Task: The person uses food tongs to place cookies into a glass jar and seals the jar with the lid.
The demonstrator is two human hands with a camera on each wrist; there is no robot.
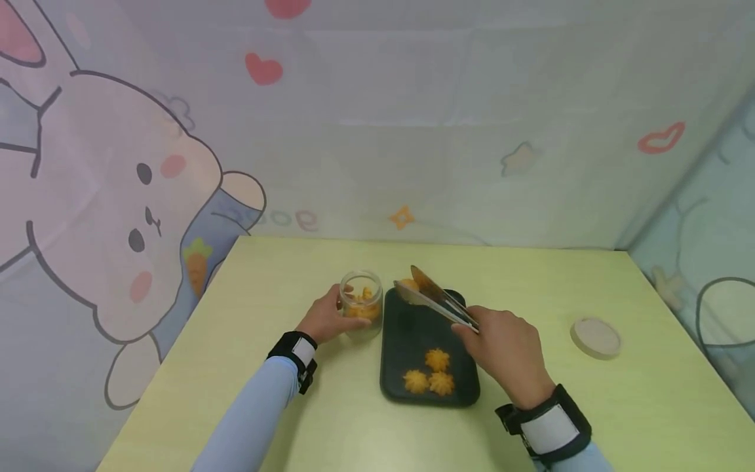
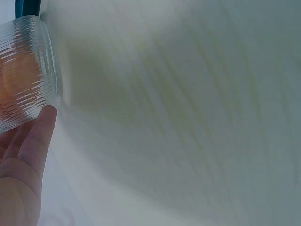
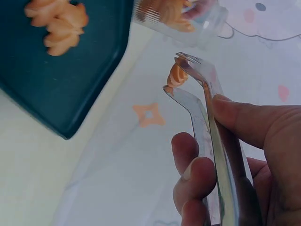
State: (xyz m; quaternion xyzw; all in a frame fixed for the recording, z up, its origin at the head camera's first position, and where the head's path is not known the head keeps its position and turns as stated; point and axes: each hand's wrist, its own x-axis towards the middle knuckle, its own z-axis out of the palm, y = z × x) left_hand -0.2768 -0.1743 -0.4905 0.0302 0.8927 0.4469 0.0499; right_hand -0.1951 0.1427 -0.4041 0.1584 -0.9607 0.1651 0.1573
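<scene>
A clear ribbed glass jar (image 1: 370,322) stands uncovered with several golden piped cookies (image 1: 361,309) inside. My left hand (image 1: 331,317) grips its side, thumb in front; in the left wrist view only part of this hand (image 2: 28,165) shows beside the jar (image 2: 40,61). With my right hand (image 1: 508,344) I hold metal tongs (image 1: 429,303), pinching one swirled cookie (image 3: 178,75) between their tips. The tips are above the far end of a dark tray (image 1: 407,347), just right of the jar mouth. Three cookies (image 1: 437,359) lie at the tray's near end.
A round pale lid (image 1: 597,337) lies on the light yellow table (image 1: 590,419), right of my right hand. Behind the table hangs a printed cloth (image 1: 377,131) with a cartoon rabbit. A dark cable loop (image 1: 700,308) shows at the far right.
</scene>
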